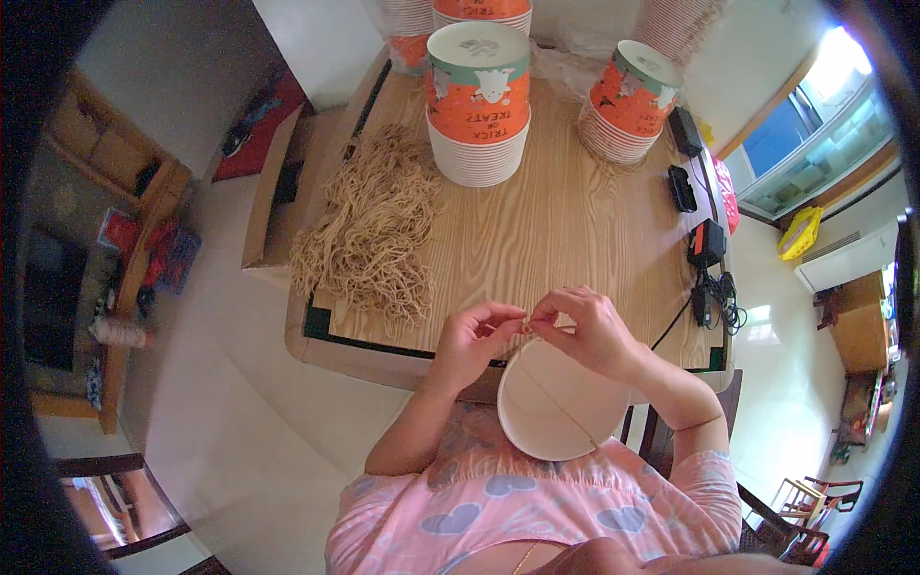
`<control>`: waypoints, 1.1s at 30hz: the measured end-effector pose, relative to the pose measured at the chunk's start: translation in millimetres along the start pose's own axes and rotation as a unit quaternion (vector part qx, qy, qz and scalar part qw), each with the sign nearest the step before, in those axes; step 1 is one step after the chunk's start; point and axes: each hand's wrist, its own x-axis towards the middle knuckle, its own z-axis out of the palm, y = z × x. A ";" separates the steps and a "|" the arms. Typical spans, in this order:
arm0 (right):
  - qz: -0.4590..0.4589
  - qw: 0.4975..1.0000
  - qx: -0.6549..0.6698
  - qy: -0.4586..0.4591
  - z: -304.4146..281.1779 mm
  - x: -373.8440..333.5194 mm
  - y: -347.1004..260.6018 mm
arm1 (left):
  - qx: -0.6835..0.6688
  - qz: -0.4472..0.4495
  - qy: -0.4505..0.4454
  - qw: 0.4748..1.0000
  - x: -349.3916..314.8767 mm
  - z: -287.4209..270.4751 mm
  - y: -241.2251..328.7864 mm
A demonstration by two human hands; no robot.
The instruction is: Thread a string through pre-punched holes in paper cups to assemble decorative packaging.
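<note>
A white paper bucket (525,427) rests against my lap at the table's front edge, its mouth facing up. One thin tan cord (551,392) runs across its mouth from the near rim to the far rim. At the far rim my left hand (476,333) is closed, pinching the cord between thumb and fingertips. My right hand (592,331) pinches the cord right beside it, where a small loop or knot shows between the fingertips. Just beyond my left hand, a loose heap of tan cords (374,225) lies on the table.
Upside-down stacks of orange, green and white paper buckets stand at the back, one in the middle (478,105) and another to the right (628,105). Black power adapters with cables (707,244) lie along the wooden table's (517,230) right edge. A cardboard box (278,201) stands left.
</note>
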 end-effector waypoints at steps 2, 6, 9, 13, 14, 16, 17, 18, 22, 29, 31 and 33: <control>-0.005 1.000 -0.020 0.004 1.0 -0.8 2.3 | 0.030 0.022 -0.001 0.999 -1.5 1.7 2.6; -0.010 0.999 -0.031 0.009 2.3 -0.3 3.9 | 0.110 0.044 0.021 0.993 -3.3 4.8 8.5; -0.021 0.999 -0.047 0.011 2.9 0.5 3.3 | 0.146 0.065 0.036 0.987 -5.1 6.4 11.1; -0.009 0.999 -0.043 0.000 3.0 -0.8 0.0 | 0.149 0.075 0.038 0.985 -6.7 5.8 6.9; 0.012 0.999 -0.030 -0.007 3.0 -1.7 -1.7 | 0.150 0.074 0.039 0.985 -8.1 5.0 6.3; 0.022 1.000 0.003 -0.014 4.7 -3.3 -4.7 | 0.142 0.060 0.047 0.987 -9.7 0.2 5.6; 0.034 0.999 0.035 -0.022 5.1 -3.7 -5.7 | 0.145 0.060 0.049 0.987 -9.6 -2.1 4.0; 0.032 0.999 0.038 -0.023 5.2 -3.8 -6.7 | 0.137 0.064 0.042 0.988 -9.9 -4.5 1.7; 0.013 0.998 0.041 -0.049 6.1 -3.2 -8.2 | 0.145 0.054 0.012 0.988 -13.4 -13.4 2.9; 0.041 0.991 0.075 -0.099 9.5 6.5 -7.7 | 0.154 0.033 -0.014 0.987 -23.6 -26.4 1.9; 0.041 0.992 0.077 -0.093 11.0 6.4 -5.0 | 0.145 0.032 -0.015 0.989 -26.2 -29.3 -0.4; 0.039 0.992 0.078 -0.089 11.3 5.6 -4.0 | 0.140 0.033 -0.021 0.989 -27.2 -31.1 -1.5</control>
